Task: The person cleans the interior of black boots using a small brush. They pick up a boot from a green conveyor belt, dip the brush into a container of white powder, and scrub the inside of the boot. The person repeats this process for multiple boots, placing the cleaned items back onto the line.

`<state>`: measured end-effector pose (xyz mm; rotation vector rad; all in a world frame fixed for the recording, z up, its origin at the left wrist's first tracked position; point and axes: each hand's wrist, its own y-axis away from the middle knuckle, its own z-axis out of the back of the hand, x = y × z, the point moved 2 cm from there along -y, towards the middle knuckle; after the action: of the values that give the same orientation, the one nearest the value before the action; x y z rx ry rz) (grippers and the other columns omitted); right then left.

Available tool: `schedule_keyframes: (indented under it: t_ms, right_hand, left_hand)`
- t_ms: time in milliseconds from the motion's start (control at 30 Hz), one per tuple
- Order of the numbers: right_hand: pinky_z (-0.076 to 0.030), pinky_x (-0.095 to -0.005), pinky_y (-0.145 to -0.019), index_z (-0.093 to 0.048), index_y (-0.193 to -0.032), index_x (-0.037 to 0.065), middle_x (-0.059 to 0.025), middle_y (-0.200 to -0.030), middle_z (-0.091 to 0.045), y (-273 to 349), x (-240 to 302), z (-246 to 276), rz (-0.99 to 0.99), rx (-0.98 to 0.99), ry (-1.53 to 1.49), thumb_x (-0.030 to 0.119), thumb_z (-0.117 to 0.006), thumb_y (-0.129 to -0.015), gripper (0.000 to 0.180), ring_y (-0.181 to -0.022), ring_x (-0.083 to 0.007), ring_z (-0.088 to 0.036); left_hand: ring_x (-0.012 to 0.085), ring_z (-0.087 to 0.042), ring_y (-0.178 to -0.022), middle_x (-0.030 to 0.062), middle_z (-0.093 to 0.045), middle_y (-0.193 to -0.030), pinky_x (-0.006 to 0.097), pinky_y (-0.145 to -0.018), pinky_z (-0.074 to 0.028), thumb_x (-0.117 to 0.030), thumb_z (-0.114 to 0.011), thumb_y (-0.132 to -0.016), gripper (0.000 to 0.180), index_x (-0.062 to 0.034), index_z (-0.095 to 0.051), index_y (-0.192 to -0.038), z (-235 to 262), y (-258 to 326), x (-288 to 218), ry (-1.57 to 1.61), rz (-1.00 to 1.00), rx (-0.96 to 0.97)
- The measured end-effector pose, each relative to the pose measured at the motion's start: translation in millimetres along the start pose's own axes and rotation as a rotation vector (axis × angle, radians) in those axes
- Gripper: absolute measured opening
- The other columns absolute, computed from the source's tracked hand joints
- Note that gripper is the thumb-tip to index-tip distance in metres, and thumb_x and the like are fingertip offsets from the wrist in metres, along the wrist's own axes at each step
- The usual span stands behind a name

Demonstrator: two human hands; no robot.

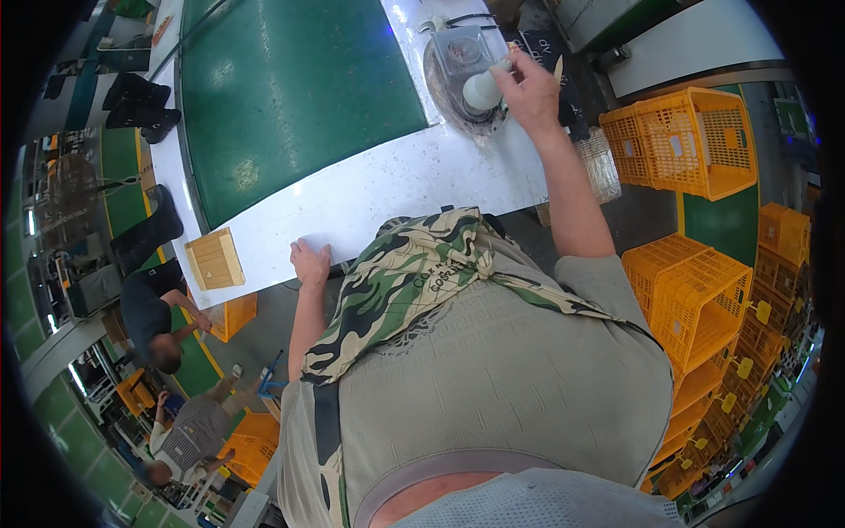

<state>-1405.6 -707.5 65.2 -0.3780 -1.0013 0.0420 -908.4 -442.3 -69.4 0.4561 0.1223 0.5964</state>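
At about nine o'clock in the view, a small square wooden block with a grooved top (215,259) lies on the white table (387,189) near its front edge, well apart from both hands. Just to its right, at about seven o'clock from the table's middle, the left hand (310,262) lies flat on the table edge, palm down, fingers (304,252) spread loosely and holding nothing; the block sits at its nine o'clock, untouched. Past the broad dark green mat (290,88) that covers the table's far side, a knotted camouflage-patterned cloth (414,264) hangs at the person's chest. At about one o'clock, the right hand (531,92) reaches out at full arm's length and its fingers (513,72) close around the neck of a white rounded bulb-shaped piece (481,90). That piece lies at the hand's nine o'clock, its long axis running roughly from the fingers down and leftward, resting over a clear plastic tray (462,55) that sits on crinkled clear film (462,119). Whether the piece touches the tray or hovers just above it cannot be told. The right hand is the nearer by far; the left is well apart, toward seven o'clock. Orange plastic lattice crates (682,141) stack at three o'clock.
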Motion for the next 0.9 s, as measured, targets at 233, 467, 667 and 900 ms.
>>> schedule_keyframes:
  t_ms: [233,467,667,900]
  right_hand:
    - [-0.053,-0.0379,-0.069,-0.07,-0.101,0.007,-0.0116,-0.088,-0.07,31.7,-20.9,-23.4,-0.035,0.115,0.082,0.025,-0.073,-0.081,0.027,-0.076,-0.0288,-0.068]
    - [-0.052,-0.0434,-0.073,-0.07,-0.104,0.01,-0.0153,-0.091,-0.07,27.4,-19.2,-38.1,0.03,0.179,0.154,0.027,-0.066,-0.083,0.028,-0.083,-0.0362,-0.067]
    - [-0.051,-0.0441,-0.069,-0.067,-0.096,0.006,-0.0172,-0.084,-0.068,18.7,-12.3,-34.0,0.009,0.218,0.142,0.021,-0.069,-0.081,0.021,-0.078,-0.038,-0.066]
    - [-0.051,-0.0437,-0.07,-0.063,-0.1,0.007,-0.0173,-0.086,-0.067,22.2,-26.0,-38.5,0.057,0.187,0.208,0.019,-0.069,-0.08,0.025,-0.078,-0.0383,-0.065]
  left_hand:
    - [0.0454,-0.033,-0.137,0.0306,-0.032,-0.15,0.045,-0.114,-0.033,-0.041,-0.07,-0.082,0.087,0.0086,-0.036,-0.144,-4.9,-1.3,5.4,-0.02,-0.026,-0.054]
    - [0.0456,-0.033,-0.137,0.0318,-0.032,-0.15,0.048,-0.112,-0.035,-0.043,-0.073,-0.08,0.086,0.0058,-0.038,-0.142,-15.5,0.9,13.3,-0.017,-0.025,-0.103]
    - [0.0401,-0.027,-0.142,0.0249,-0.025,-0.155,0.048,-0.112,-0.036,-0.042,-0.072,-0.081,0.089,0.0029,-0.032,-0.146,-2.4,8.5,2.6,0.061,0.063,-0.041]
    - [0.0396,-0.025,-0.144,0.024,-0.024,-0.155,0.047,-0.113,-0.036,-0.044,-0.07,-0.081,0.092,0.0039,-0.03,-0.148,6.1,10.8,-3.1,0.074,0.058,-0.013]
